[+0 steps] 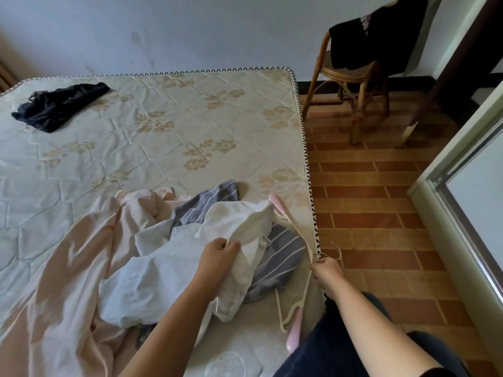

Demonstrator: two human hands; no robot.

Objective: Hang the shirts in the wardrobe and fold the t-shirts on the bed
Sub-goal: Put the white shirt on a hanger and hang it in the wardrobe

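White shirt [245, 221] lies bunched on the mattress [190, 118] near its right edge, toward the near corner, on top of a grey striped garment [280, 251]. The left hand [217, 254] pinches a fold of the shirt between thumb and curled fingers. The right hand [326, 270], just past that edge, grips the neck of a pale hanger [280, 208] whose arm runs along the shirt's right side.
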